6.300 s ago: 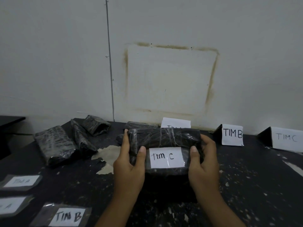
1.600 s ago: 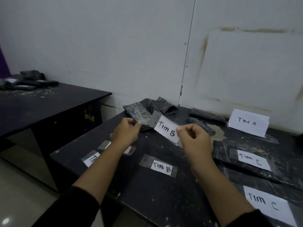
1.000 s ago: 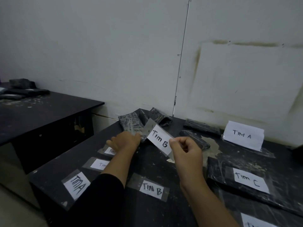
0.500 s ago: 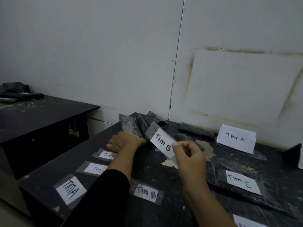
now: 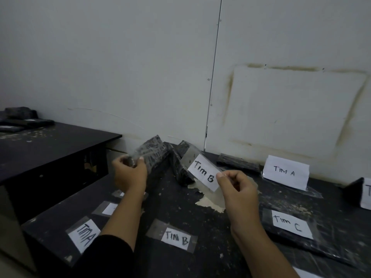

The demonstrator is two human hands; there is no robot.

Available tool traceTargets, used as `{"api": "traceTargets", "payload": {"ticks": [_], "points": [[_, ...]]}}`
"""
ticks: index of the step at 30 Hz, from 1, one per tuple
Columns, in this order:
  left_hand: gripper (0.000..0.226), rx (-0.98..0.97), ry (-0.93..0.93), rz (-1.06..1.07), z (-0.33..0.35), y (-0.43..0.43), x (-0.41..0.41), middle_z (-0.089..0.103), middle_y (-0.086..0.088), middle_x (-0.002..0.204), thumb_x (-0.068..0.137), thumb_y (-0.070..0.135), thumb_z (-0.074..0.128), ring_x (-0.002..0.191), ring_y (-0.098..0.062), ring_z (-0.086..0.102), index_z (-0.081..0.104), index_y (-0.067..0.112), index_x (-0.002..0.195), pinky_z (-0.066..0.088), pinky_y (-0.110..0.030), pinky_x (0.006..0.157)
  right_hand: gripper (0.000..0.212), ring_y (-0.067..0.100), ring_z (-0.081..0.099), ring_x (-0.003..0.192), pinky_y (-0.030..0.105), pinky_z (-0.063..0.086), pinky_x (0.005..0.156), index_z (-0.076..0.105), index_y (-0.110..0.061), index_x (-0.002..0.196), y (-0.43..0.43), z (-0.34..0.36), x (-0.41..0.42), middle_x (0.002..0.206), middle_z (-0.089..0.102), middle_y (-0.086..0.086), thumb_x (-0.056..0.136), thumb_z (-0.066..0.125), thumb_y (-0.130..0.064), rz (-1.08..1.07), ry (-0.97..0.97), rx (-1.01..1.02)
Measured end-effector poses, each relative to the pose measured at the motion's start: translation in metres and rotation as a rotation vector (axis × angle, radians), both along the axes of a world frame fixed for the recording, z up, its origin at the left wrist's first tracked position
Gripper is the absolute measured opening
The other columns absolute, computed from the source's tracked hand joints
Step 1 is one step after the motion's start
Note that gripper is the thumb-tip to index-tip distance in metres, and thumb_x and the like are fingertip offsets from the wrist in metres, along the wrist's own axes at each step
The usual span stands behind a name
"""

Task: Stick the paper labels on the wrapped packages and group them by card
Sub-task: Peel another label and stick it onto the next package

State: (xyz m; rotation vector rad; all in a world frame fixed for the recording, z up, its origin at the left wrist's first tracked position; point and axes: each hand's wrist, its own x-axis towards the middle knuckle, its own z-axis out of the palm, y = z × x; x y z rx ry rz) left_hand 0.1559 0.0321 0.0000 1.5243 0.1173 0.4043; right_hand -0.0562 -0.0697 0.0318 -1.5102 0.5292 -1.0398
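Observation:
My right hand (image 5: 237, 190) pinches a white paper label reading "TIM B" (image 5: 204, 174) by its lower corner; clear tape sticks out at both of the label's ends and it hangs in the air over the dark table (image 5: 176, 209). To its left, my left hand (image 5: 129, 174) grips the near end of a black plastic-wrapped package (image 5: 153, 154), which is tilted up off the table. Two more unlabelled packages (image 5: 180, 167) lie behind the label. A package labelled "TIM C" (image 5: 292, 226) lies at the right.
A folded card "TIM A" (image 5: 286, 172) stands at the back right, another card (image 5: 365, 195) is cut off by the right edge. Taped labels "TIM B" (image 5: 176, 237) and "TIM A" (image 5: 85, 235) lie near the front edge. A second dark table (image 5: 50, 151) stands at the left.
My left hand let go of the label, reached to the wrapped package and has tipped its near end up. My right hand still holds the "TIM B" label alone.

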Motion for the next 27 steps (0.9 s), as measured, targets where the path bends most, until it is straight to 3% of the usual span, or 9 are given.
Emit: {"api": "traceTargets", "payload": {"ticks": [4, 7, 9, 11, 17, 20, 22, 25, 27], "points": [[0.038, -0.233, -0.246, -0.021, 0.015, 0.006, -0.011, 0.05, -0.001, 0.118, 0.086, 0.019, 0.066, 0.108, -0.019, 0.052, 0.047, 0.014, 0.119, 0.045, -0.029, 0.09, 0.011, 0.002, 0.062, 0.07, 0.013, 0.045, 0.049, 0.064, -0.016, 0.074, -0.015, 0.014, -0.009, 0.082, 0.068, -0.001, 0.086, 0.064, -0.018, 0.053, 0.001, -0.038], [0.036, -0.342, -0.307, -0.064, 0.03, 0.003, -0.025, 0.048, 0.008, 0.12, 0.089, 0.021, 0.062, 0.108, -0.007, 0.048, 0.049, 0.026, 0.123, 0.041, -0.009, 0.08, 0.01, 0.022, 0.062, 0.089, 0.022, 0.048, 0.057, 0.063, -0.017, 0.074, -0.027, 0.021, -0.013, 0.098, 0.064, 0.013, 0.084, 0.066, -0.017, 0.102, 0.043, -0.051], [0.035, -0.426, -0.335, -0.134, 0.04, -0.001, -0.034, 0.049, 0.01, 0.125, 0.09, 0.022, 0.062, 0.11, -0.004, 0.048, 0.052, 0.035, 0.121, 0.041, -0.002, 0.076, 0.01, 0.023, 0.06, 0.093, 0.016, 0.045, 0.051, 0.063, -0.016, 0.074, -0.034, 0.026, -0.016, 0.108, 0.059, 0.017, 0.083, 0.067, -0.017, 0.122, 0.088, -0.088], [0.034, -0.488, -0.347, -0.259, 0.047, -0.007, -0.044, 0.049, 0.012, 0.13, 0.09, 0.022, 0.063, 0.117, -0.005, 0.048, 0.055, 0.044, 0.115, 0.044, -0.007, 0.082, 0.012, 0.015, 0.057, 0.095, 0.011, 0.045, 0.05, 0.064, -0.016, 0.071, -0.042, 0.032, -0.021, 0.115, 0.054, 0.012, 0.082, 0.068, -0.015, 0.133, 0.096, -0.14], [0.031, -0.385, -0.34, -0.685, 0.047, -0.034, -0.067, 0.054, -0.001, 0.135, 0.087, 0.023, 0.064, 0.123, -0.023, 0.052, 0.065, 0.049, 0.104, 0.049, -0.041, 0.097, 0.009, -0.02, 0.044, 0.097, 0.02, 0.045, 0.088, 0.065, -0.019, 0.072, -0.069, 0.047, -0.045, 0.138, 0.035, -0.011, 0.08, 0.07, -0.02, 0.041, 0.114, -0.314], [0.032, -0.392, -0.247, -0.895, 0.044, -0.046, -0.078, 0.059, -0.006, 0.127, 0.076, 0.025, 0.067, 0.108, -0.024, 0.061, 0.07, 0.045, 0.101, 0.058, -0.037, 0.076, 0.012, -0.009, 0.041, 0.109, 0.053, 0.02, 0.112, 0.064, -0.026, 0.068, -0.079, 0.049, -0.057, 0.132, 0.032, -0.035, 0.078, 0.07, -0.024, 0.008, 0.174, -0.371], [0.033, -0.373, -0.205, -0.958, 0.04, -0.053, -0.084, 0.057, -0.007, 0.132, 0.072, 0.027, 0.067, 0.117, -0.027, 0.056, 0.071, 0.045, 0.1, 0.053, -0.047, 0.089, 0.01, 0.0, 0.044, 0.116, 0.055, 0.008, 0.114, 0.064, -0.025, 0.07, -0.086, 0.049, -0.062, 0.118, 0.027, -0.054, 0.078, 0.07, -0.024, 0.032, 0.215, -0.39], [0.027, -0.379, -0.186, -0.949, 0.032, -0.064, -0.093, 0.055, -0.007, 0.135, 0.082, 0.021, 0.064, 0.124, -0.029, 0.051, 0.071, 0.04, 0.101, 0.045, -0.054, 0.099, 0.015, 0.008, 0.043, 0.124, 0.052, -0.01, 0.114, 0.063, -0.025, 0.066, -0.094, 0.044, -0.065, 0.132, 0.026, -0.042, 0.079, 0.071, -0.023, 0.006, 0.287, -0.43], [0.027, -0.414, -0.171, -0.892, 0.025, -0.071, -0.098, 0.064, -0.006, 0.12, 0.089, 0.012, 0.059, 0.108, -0.026, 0.062, 0.072, 0.035, 0.095, 0.056, -0.044, 0.082, 0.018, 0.012, 0.042, 0.127, 0.051, -0.012, 0.113, 0.062, -0.026, 0.063, -0.097, 0.042, -0.065, 0.14, 0.027, -0.031, 0.079, 0.07, -0.023, -0.021, 0.322, -0.44]]}}
